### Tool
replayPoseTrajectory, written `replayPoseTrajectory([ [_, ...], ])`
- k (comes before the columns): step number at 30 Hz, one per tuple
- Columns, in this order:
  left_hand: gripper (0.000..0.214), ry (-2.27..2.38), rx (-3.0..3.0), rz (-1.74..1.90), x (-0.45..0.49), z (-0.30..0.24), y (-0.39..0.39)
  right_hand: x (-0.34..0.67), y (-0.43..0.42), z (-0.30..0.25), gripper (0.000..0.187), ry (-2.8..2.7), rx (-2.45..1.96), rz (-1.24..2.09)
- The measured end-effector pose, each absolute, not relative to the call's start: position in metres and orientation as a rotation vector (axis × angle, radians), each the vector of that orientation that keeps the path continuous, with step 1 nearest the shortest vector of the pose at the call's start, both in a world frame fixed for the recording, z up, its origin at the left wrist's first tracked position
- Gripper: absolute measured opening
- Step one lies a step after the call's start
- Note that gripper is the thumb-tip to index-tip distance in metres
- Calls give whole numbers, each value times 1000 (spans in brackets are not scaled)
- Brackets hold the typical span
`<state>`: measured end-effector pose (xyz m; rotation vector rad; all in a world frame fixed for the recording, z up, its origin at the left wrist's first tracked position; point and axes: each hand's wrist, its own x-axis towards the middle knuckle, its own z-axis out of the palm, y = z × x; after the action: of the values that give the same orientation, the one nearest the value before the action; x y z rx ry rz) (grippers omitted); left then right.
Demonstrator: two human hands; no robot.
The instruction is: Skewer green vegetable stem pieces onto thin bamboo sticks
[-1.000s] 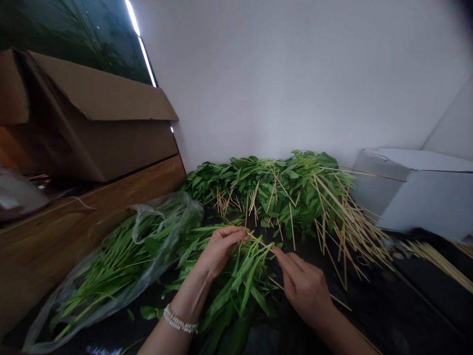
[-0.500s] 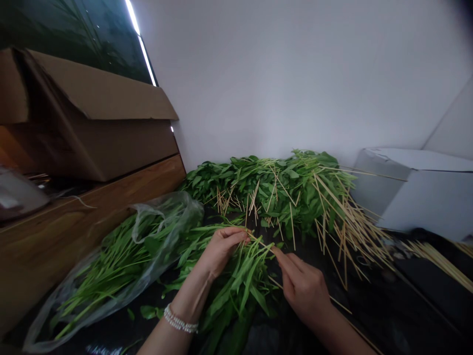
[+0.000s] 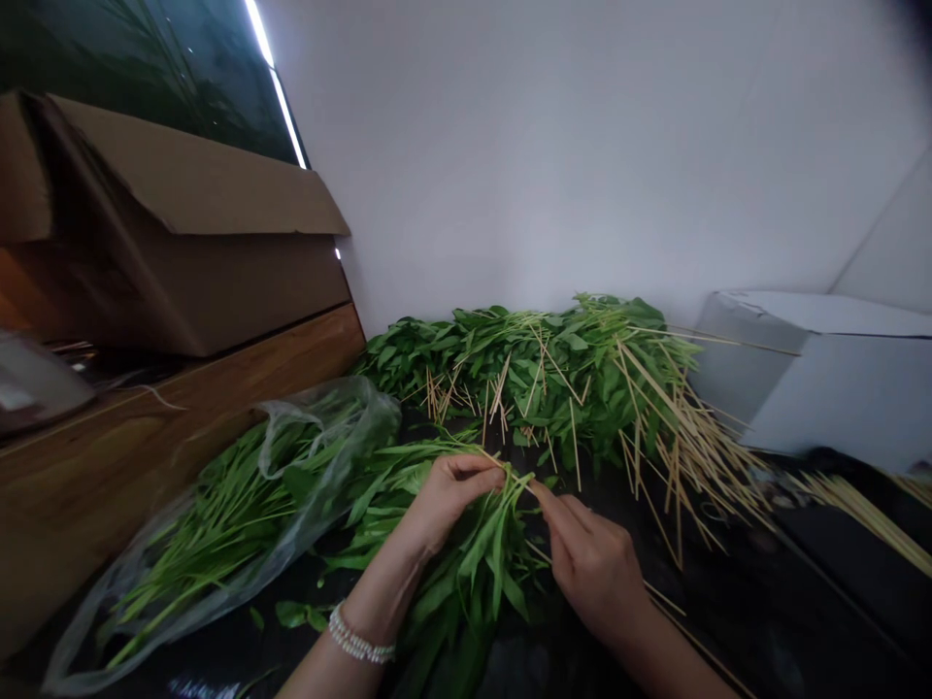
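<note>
A thin bamboo skewer (image 3: 522, 479) runs between my two hands, with stems of leafy greens (image 3: 481, 573) strung across it and their leaves drooping below. My left hand (image 3: 452, 497), a beaded bracelet on its wrist, pinches the greens close to the skewer's far end. On the other side my right hand (image 3: 593, 558) is closed around the skewer, just right of the strung stems. Its fingers hide most of the stick. Under and left of my left hand lie loose greens (image 3: 393, 476) on the dark surface.
An open plastic bag (image 3: 240, 515) of greens lies at left, beside a wooden ledge carrying a cardboard box (image 3: 218, 282). Along the wall, finished-looking skewered greens (image 3: 524, 359) are heaped. More skewers (image 3: 866, 515) and a white box (image 3: 837, 388) are at right.
My left hand has slid slightly right and down along the skewer, nearer my right hand. The strung stems now sit bunched closer together between them.
</note>
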<state>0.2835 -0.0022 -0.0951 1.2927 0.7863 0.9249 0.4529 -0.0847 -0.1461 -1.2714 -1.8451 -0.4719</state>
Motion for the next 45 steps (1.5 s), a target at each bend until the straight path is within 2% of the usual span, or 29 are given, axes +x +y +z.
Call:
replayPoseTrajectory([
  [8,39,878,1430,1205,261,-90,18,477,-82,-136,28,-1655,-1432,-565],
  [12,33,995,1546,1216,252,-85,23,485,-82,-135,25,-1602,-1533,-554],
  [16,23,1069,1882,1020,245,-83,23,484,-81,-136,25,-1612,-1541,-557],
  [22,8,945,2253,780,233,-85,25,481,-81,-134,25,-1609,-1512,-579],
  [25,12,1016,2366,857,238,-89,26,481,-80,-134,24,-1601,-1493,-582],
  [28,27,1050,2493,953,250,-95,25,480,-80,-135,24,-1630,-1467,-564],
  [31,34,1017,2582,874,261,-103,21,478,-80,-136,25,-1652,-1461,-544],
  [42,13,1242,2645,818,270,-119,24,471,-81,-139,25,-1681,-1416,-508],
  [45,15,1239,2576,945,269,-113,21,470,-81,-139,25,-1682,-1419,-506],
])
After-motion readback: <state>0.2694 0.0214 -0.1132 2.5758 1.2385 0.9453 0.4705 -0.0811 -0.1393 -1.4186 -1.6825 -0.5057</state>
